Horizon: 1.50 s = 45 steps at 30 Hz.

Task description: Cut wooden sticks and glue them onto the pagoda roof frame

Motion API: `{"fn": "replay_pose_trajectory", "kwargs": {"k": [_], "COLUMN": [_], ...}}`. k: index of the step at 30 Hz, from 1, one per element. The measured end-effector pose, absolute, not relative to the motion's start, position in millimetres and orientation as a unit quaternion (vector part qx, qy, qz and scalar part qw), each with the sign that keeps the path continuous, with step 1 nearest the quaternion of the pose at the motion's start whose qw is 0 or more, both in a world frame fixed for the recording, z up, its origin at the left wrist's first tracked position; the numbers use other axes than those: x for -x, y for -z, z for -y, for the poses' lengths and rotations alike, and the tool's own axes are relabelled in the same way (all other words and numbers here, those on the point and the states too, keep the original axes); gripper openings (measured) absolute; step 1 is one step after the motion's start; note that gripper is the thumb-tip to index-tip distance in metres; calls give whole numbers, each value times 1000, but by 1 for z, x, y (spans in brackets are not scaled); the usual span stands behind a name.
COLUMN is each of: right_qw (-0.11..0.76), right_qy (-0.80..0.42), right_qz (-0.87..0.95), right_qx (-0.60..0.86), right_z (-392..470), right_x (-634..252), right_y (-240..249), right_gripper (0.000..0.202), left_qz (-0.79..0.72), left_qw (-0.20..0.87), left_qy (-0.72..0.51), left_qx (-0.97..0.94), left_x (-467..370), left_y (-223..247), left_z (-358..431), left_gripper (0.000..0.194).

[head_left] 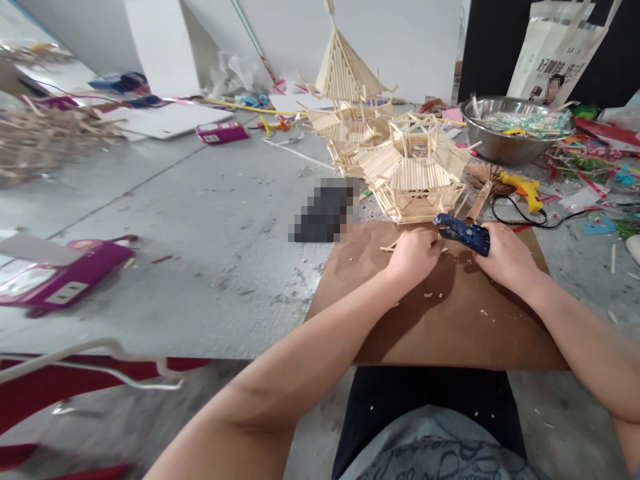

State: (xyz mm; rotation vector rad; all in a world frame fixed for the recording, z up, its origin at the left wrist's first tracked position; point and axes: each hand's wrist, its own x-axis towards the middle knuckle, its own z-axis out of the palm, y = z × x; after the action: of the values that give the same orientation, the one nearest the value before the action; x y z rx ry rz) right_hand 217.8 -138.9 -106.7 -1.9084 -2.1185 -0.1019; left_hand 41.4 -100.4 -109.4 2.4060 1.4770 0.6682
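Blue tool [465, 235], speckled pale, sits in the closed right hand [503, 252]; left hand [414, 252] curled, its hold unclear.

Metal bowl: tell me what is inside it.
The metal bowl holds a jumbled heap of what look like thin pale sticks and greenish, see-through plastic. Anything deeper is covered by the heap and the bowl's wall.

From here I see a dark blue hand tool [465, 235], a brown sheet [450, 307], a grey worktop [240, 200], a yellow glue gun [523, 190] and a grey shirt [430, 447] with dark lettering.
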Motion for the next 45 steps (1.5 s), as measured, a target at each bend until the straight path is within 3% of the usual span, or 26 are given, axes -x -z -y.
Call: {"fn": "replay_pose_trajectory", "kwargs": {"k": [12,33,45], "right_qw": [133,52,21], "right_qy": [18,28,43], "right_qz": [737,713,695], "right_qx": [662,698,718], "right_z": [144,144,139], "right_x": [-210,-212,-212], "right_y": [103,95,95], "right_gripper": [35,32,27], "left_qz": [-506,-485,-496], "left_qw": [11,6,64], "left_qy": [-133,-131,-167], "left_qx": [-852,-865,-850], "left_x": [-44,-44,-44], "left_y": [108,109,109], "left_z": [107,110,109], "left_gripper": [31,31,29]}}
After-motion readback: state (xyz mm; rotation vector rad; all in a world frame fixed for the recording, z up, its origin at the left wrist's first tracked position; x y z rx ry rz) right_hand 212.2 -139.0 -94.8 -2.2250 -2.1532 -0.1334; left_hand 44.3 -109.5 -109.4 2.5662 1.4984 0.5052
